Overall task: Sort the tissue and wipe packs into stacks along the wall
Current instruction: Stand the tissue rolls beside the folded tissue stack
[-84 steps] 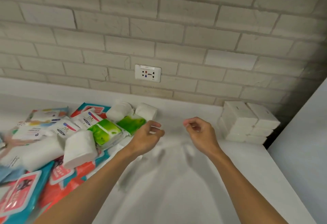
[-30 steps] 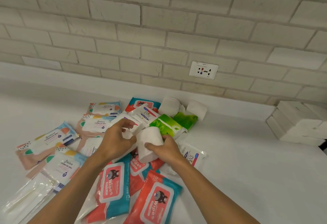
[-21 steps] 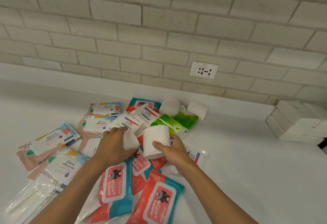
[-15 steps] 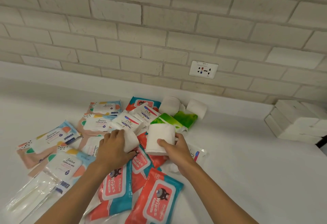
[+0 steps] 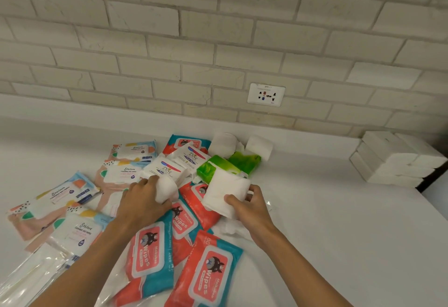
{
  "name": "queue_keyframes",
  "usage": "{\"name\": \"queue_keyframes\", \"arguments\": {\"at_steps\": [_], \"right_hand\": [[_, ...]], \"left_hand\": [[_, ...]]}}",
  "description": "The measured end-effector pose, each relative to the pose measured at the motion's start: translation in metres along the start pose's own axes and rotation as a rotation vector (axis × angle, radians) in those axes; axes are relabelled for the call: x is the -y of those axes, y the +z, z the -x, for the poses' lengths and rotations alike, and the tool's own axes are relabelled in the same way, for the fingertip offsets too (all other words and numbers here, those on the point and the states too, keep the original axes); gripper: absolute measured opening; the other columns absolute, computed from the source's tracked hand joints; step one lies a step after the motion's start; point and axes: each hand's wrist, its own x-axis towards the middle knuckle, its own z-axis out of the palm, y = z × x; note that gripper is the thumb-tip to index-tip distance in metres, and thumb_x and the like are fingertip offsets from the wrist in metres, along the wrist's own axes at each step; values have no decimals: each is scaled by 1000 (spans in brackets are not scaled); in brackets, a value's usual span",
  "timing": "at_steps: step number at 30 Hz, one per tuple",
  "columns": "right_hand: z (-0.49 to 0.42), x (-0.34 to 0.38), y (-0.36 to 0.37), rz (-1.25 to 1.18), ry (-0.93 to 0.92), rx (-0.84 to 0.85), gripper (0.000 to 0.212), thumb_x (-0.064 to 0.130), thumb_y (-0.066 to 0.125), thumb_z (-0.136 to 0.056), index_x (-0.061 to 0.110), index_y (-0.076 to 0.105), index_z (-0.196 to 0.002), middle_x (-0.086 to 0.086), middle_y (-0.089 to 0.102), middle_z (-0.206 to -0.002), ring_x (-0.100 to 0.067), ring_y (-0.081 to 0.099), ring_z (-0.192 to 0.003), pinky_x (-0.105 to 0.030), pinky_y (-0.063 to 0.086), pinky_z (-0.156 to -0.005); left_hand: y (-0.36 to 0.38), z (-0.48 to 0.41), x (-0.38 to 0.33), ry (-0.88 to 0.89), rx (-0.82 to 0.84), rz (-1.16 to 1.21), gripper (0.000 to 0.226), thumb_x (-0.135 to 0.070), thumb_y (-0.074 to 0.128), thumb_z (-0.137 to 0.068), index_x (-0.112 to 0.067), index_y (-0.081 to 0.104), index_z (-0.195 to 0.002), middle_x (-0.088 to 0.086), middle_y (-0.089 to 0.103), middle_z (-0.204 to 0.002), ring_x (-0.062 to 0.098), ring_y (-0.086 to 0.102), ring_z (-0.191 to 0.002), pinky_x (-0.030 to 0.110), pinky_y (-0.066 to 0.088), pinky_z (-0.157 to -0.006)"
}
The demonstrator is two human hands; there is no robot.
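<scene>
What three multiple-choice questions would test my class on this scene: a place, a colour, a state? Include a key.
1. The stack of plain white packs stands: A) by the wall, far right B) far left C) on the wipes
2. The pack just behind the white tissue pack in the right hand is: A) black B) green C) purple
3. The left hand is: A) open, flat B) gripping another white pack C) holding scissors
Key: 1 A, it sits against the brick; 2 B, the green pack shows above the held one; 3 B, fingers curl round it.
</scene>
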Motion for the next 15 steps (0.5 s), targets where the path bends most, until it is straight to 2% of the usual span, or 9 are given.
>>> {"name": "queue_keyframes", "arguments": {"at_steps": [5, 8, 10, 13, 15], "right_hand": [[2, -3, -11, -55, -3, -28, 54, 22, 76, -81, 27, 40, -121, 3, 58, -112, -13, 61, -99, -30, 58, -80], [4, -5, -16, -66, -11, -39, 54, 22, 76, -81, 28, 40, -120, 5, 57, -109, -12, 61, -97, -32, 58, -82], [5, -6, -20, -61, -7, -51, 55, 23, 77, -81, 29, 39, -120, 6, 56, -109, -11, 60, -96, -32, 58, -83], [6, -7, -28, -60, -13, -71, 55, 22, 77, -81, 28, 39, -120, 3, 56, -114, -14, 60, -97, -27, 57, -77], [8, -5, -34, -57, -27, -85, 55, 22, 77, -81, 27, 38, -120, 3, 56, -113, -13, 59, -97, -19, 54, -65]], "left_hand": [[-4, -1, 2, 19, 102, -92, 93, -55, 76, -71, -25, 30, -146, 3, 51, -141, 24, 52, -123, 44, 48, -100], [-8, 1, -3, -1, 55, -72, 87, -53, 76, -72, -25, 33, -143, 3, 55, -136, 23, 55, -119, 44, 49, -97], [-11, 3, -9, -28, -26, 37, 83, -49, 78, -71, -24, 38, -139, 4, 59, -131, 25, 59, -113, 46, 52, -92], [-18, 5, -21, -15, -138, 225, 78, -41, 83, -68, -19, 45, -133, 7, 64, -122, 30, 62, -104, 45, 55, -80], [-20, 6, -33, -8, -160, 363, 78, -35, 85, -68, -19, 45, -134, 7, 62, -122, 28, 61, -102, 43, 54, -79]]}}
